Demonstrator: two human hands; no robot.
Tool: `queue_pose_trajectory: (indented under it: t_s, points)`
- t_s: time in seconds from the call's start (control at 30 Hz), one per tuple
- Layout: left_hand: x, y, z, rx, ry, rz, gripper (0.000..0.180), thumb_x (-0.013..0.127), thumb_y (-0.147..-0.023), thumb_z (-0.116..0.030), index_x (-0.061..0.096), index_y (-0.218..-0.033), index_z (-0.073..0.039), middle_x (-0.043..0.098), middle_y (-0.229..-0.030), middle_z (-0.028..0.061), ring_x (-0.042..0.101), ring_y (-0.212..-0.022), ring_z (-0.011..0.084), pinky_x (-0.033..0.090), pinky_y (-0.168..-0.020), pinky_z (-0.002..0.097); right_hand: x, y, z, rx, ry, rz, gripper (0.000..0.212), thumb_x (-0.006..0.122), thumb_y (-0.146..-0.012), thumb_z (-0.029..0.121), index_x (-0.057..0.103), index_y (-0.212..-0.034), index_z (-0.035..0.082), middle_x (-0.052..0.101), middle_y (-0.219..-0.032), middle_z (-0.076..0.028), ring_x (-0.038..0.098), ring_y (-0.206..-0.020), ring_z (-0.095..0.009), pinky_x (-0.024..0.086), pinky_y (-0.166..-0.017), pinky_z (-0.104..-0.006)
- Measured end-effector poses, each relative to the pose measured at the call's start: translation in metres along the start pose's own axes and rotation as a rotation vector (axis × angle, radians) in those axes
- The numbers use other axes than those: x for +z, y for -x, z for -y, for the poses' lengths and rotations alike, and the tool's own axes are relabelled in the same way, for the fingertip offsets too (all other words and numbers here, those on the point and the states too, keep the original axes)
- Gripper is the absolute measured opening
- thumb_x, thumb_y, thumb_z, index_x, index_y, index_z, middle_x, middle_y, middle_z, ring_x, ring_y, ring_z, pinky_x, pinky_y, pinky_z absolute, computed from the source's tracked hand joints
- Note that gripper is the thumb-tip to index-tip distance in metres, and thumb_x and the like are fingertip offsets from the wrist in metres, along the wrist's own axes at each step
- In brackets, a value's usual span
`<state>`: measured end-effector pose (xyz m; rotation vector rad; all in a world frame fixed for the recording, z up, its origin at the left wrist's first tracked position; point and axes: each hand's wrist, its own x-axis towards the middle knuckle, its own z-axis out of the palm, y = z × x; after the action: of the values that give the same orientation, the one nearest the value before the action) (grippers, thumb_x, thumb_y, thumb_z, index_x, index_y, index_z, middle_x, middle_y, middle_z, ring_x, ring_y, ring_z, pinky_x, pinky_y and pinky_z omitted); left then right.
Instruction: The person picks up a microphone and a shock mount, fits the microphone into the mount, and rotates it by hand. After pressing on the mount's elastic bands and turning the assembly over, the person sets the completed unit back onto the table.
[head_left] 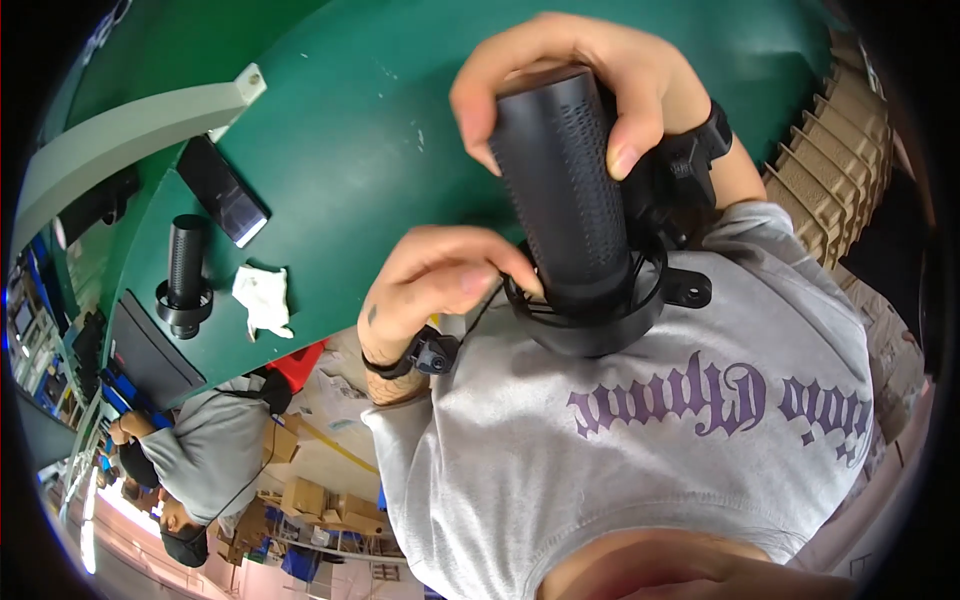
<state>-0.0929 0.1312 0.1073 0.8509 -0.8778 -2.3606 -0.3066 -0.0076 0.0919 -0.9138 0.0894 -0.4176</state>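
Note:
A black microphone (pixel 565 190), a cylinder with a dotted mesh side, stands tilted in front of my chest. Around its lower end sits a black ring-shaped shock mount (pixel 590 335) with a holed tab at one side. My right hand (pixel 600 85) is closed round the microphone's far end, thumb on one side and fingers on the other. At the ring's left edge, my left hand (pixel 440 275) has its fingers curled and its index fingertip pressed between ring and cylinder. What its thumb touches is partly hidden.
On the green table (pixel 340 150) lie a phone (pixel 222 190), a second black microphone in a ring mount (pixel 185 275) and a crumpled white cloth (pixel 262 300). A pale curved arm (pixel 140 135) reaches over the left. A person in grey (pixel 205 450) is nearby; tan ribbed trays (pixel 835 150) stand right.

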Motion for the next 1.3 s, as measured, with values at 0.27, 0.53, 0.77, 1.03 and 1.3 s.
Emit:
queue_pose_trajectory:
  t_s: [0.27, 0.53, 0.77, 1.03, 1.3]
  points:
    - [-0.012, -0.026, -0.006, 0.982, -0.518, -0.852, 0.068, 0.077, -0.069, -0.032, 0.051, -0.12, 0.005, 0.047, -0.078, 0.003, 0.046, -0.061, 0.0086, 0.037, -0.052, 0.0183, -0.043, 0.005, -0.027, -0.152, -0.262, -0.485, 0.07, 0.067, -0.074, 0.033, 0.043, -0.132, 0.004, 0.06, -0.11, -0.012, 0.064, -0.097, -0.02, 0.052, -0.087, -0.032]
    - [0.01, -0.044, -0.021, 1.023, -1.237, -0.962, 0.084, 0.093, -0.044, -0.036, 0.058, -0.114, -0.005, 0.05, -0.103, 0.0076, 0.056, -0.082, 0.0184, 0.05, -0.053, 0.026, -0.049, -0.015, -0.04, -0.207, -0.283, -0.41, 0.073, 0.066, -0.076, 0.036, 0.036, -0.138, 0.01, 0.056, -0.111, -0.019, 0.062, -0.095, -0.022, 0.052, -0.086, -0.0335]
    - [0.025, -0.043, -0.027, 1.092, -1.548, -0.98, 0.066, 0.09, -0.047, -0.027, 0.064, -0.104, -0.006, 0.053, -0.097, 0.006, 0.056, -0.079, 0.0198, 0.051, -0.055, 0.0273, -0.036, -0.016, -0.026, -0.186, -0.293, -0.416, 0.08, 0.068, -0.073, 0.041, 0.035, -0.139, 0.009, 0.055, -0.112, -0.017, 0.062, -0.092, -0.019, 0.053, -0.082, -0.0302]
    - [0.041, -0.035, -0.042, 1.148, -1.866, -0.671, 0.031, 0.073, -0.069, -0.008, 0.07, -0.1, -0.011, 0.063, -0.105, 0.0051, 0.057, -0.079, 0.0202, 0.055, -0.063, 0.0295, -0.037, -0.013, -0.031, -0.177, -0.236, -0.397, 0.081, 0.061, -0.078, 0.055, 0.037, -0.137, 0.005, 0.052, -0.11, -0.014, 0.063, -0.082, -0.014, 0.056, -0.067, -0.0258]
    - [0.053, -0.038, -0.044, 1.063, -1.95, -0.617, 0.022, 0.071, -0.072, -0.009, 0.07, -0.093, -0.013, 0.065, -0.105, 0.0, 0.053, -0.093, 0.0186, 0.053, -0.078, 0.0333, -0.025, -0.015, -0.023, -0.165, -0.254, -0.441, 0.079, 0.06, -0.079, 0.056, 0.039, -0.135, 0.005, 0.054, -0.108, -0.012, 0.063, -0.079, -0.013, 0.056, -0.065, -0.0242]
